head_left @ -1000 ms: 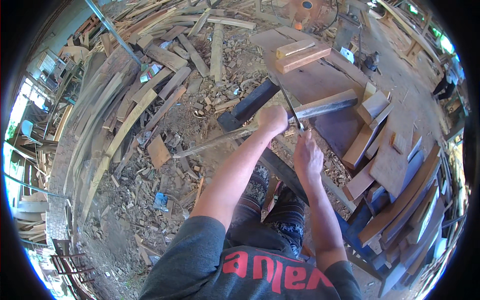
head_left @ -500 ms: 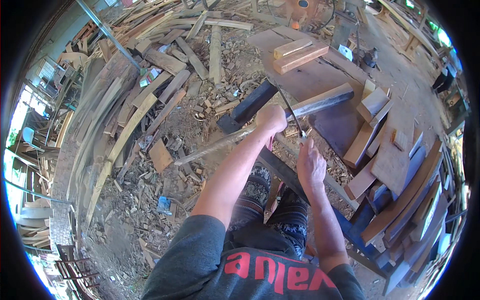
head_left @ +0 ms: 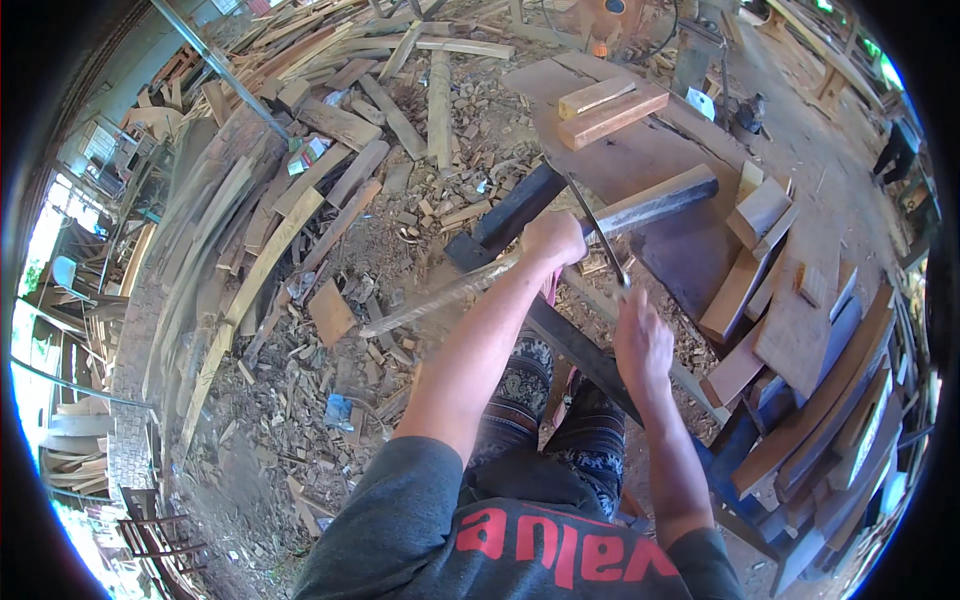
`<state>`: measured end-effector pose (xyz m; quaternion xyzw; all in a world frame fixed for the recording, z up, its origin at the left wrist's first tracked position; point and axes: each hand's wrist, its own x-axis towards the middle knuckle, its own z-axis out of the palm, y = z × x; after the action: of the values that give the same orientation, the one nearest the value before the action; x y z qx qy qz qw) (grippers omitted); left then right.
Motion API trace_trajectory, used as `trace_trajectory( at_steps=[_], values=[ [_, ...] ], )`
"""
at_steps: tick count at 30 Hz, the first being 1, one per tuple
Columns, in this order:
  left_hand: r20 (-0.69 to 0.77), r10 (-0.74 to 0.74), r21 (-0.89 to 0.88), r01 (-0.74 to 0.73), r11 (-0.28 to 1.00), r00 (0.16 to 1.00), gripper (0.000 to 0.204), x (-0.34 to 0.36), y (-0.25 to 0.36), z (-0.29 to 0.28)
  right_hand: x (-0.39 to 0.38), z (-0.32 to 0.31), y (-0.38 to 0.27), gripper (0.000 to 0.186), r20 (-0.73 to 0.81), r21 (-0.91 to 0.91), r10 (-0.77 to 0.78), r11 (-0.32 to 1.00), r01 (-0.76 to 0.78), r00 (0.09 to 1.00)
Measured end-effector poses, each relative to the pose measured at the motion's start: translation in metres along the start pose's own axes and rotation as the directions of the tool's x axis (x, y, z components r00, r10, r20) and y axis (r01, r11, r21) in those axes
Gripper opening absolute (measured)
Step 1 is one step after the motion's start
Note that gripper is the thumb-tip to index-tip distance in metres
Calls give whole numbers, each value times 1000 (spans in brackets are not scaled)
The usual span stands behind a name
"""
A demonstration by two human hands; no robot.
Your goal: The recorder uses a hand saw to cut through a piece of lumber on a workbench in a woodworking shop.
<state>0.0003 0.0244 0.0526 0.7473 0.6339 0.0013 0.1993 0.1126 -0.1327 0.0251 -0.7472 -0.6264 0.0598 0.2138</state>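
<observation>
The long timber [head_left: 665, 203] is laid across a dark beam [head_left: 582, 356] and gripped by the left hand [head_left: 553, 240]; a thin blade [head_left: 597, 226] is held across it, its handle [head_left: 624, 282] clasped in the right hand [head_left: 643, 338].

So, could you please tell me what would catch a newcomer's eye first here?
Near the centre, the right hand grips a thin dark blade-like tool crossing a long greyish-brown wooden bar, with the left hand closed on that bar. Curved brown wooden boards lie at right; a long pale wooden plank slants at left.
</observation>
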Motion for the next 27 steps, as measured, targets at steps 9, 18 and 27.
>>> trace_trajectory(
  at_steps=[9,18,27],
  values=[
    [-47,8,0,-8,1000,999,26,-1,18,3,-21,-9,6,17,-27,-53,34,998,-35,999],
    [-387,182,146,-135,980,904,30,-26,9,46,-105,-64,29,17,39,20,214,976,-215,976],
    [-153,311,-412,-347,843,938,46,-30,-2,39,-63,-29,29,21,-90,173,162,974,-145,983]
  ],
)
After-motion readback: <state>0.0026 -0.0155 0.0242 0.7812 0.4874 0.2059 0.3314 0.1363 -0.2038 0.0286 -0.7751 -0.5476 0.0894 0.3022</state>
